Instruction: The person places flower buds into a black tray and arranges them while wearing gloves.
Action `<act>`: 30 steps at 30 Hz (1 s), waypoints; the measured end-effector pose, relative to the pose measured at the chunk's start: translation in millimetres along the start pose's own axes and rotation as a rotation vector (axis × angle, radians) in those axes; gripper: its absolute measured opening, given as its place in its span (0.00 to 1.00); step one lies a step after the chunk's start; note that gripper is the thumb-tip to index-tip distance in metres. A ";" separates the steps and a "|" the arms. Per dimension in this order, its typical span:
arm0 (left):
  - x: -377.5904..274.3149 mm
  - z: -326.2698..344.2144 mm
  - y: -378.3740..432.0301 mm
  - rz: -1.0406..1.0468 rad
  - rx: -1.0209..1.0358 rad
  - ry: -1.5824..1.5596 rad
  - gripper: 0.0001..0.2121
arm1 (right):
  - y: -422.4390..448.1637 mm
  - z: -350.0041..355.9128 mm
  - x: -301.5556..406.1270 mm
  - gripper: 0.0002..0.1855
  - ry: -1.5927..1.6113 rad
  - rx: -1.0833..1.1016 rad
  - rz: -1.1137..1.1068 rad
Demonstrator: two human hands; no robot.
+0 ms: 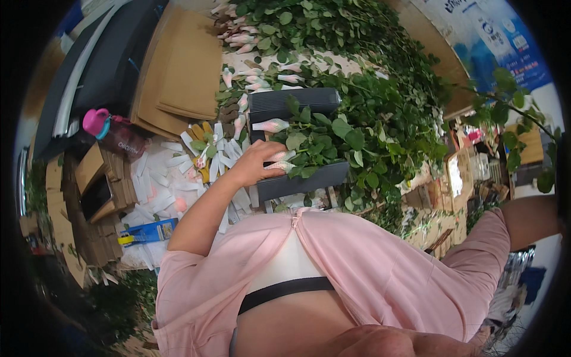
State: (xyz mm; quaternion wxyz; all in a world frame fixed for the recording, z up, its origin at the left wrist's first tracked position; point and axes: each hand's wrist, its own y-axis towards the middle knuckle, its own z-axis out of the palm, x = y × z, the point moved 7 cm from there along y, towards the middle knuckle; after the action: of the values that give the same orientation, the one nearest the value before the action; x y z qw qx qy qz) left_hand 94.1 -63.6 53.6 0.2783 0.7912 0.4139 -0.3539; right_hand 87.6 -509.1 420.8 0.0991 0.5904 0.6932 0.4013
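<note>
My left hand reaches into a black ribbed holder, with its fingers and thumb around netted rose buds. Another netted rose bud lies just above that hand, between the holder's two raised sides. Leafy green stems run from the buds towards the right. My right arm stretches out to the right edge, and its hand is out of view. A leafy stem rises near that edge; what holds it is hidden.
More netted buds and heaped foliage lie beyond the holder. Cardboard sheets, a pink-lidded bottle, white strips, a yellow-and-grey glove, a blue tape dispenser and a phone lie at the left.
</note>
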 end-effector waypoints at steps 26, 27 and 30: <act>-16.5 -14.8 10.6 0.131 -0.034 0.119 0.22 | -124.8 376.0 168.3 0.19 0.284 1.189 -0.405; -12.7 -12.4 10.4 0.077 -0.046 0.073 0.19 | -96.2 369.8 179.4 0.19 0.320 1.257 -0.630; -12.8 -7.6 11.9 0.109 -0.160 0.051 0.14 | 6.8 419.5 132.2 0.18 -0.042 0.833 -0.285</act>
State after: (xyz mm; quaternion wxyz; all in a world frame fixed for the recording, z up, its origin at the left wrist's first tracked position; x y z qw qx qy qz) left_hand 101.6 -69.9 70.1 0.3488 0.7965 0.4043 -0.2837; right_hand 311.6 -206.2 193.7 -0.0787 0.4865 0.8682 0.0576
